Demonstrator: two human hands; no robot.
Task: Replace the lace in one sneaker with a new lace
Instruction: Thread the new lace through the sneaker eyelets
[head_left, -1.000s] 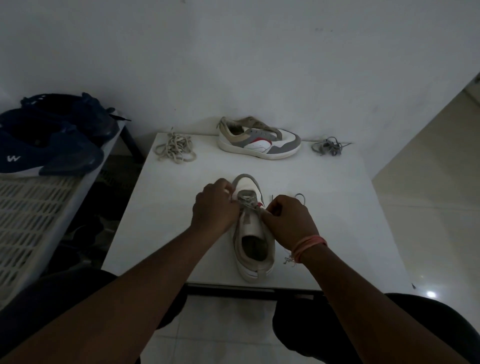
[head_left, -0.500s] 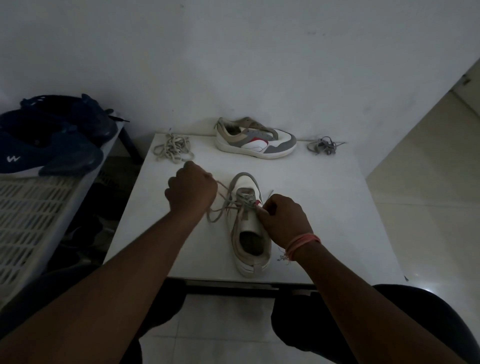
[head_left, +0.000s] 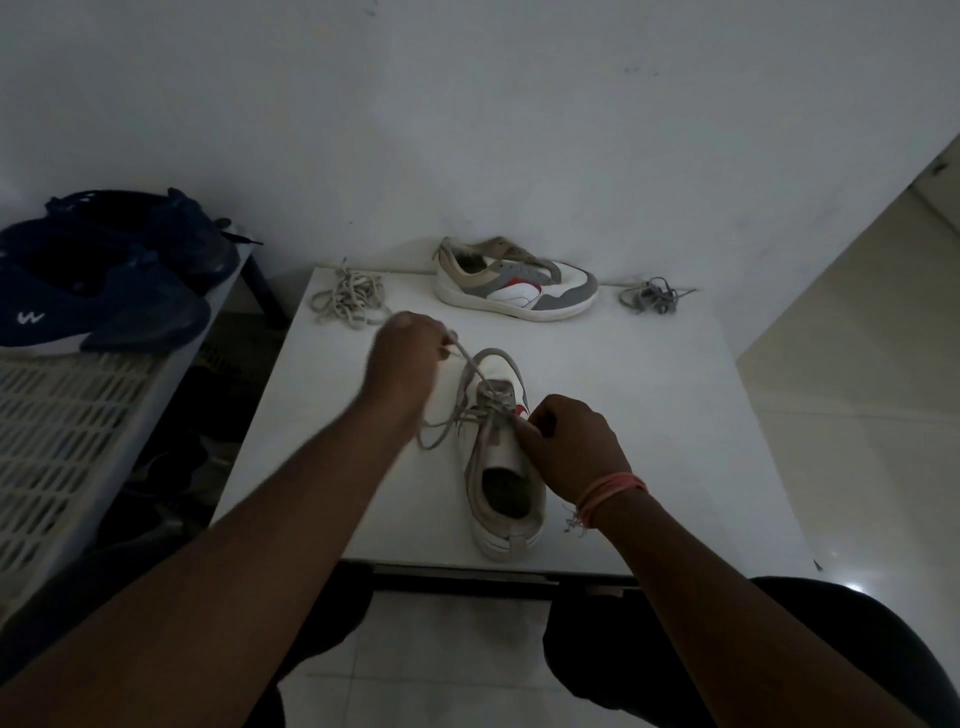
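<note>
Left hand (head_left: 408, 358): fingers curled round a grey lace (head_left: 465, 371), holding it raised up and to the left of the sneaker (head_left: 501, 457); the lace runs taut from the fist down to the eyelets, and a slack loop hangs beside the sneaker's left flank. Right hand (head_left: 569, 447): fingers pinch the lace at the sneaker's right eyelets, beside a red patch; a pink band (head_left: 610, 493) circles the wrist. The sneaker stands upright near the front edge of the white surface (head_left: 675, 441), toe pointing away, heel toward the person. At the far edge lie a 2nd sneaker (head_left: 514, 280) on its sole, without a lace, a beige lace bundle (head_left: 348, 299) to its left and a grey lace bundle (head_left: 652, 296) to its right. Left of the surface, 2 blue shoes (head_left: 104, 280) rest on a white crate (head_left: 67, 426).
</note>
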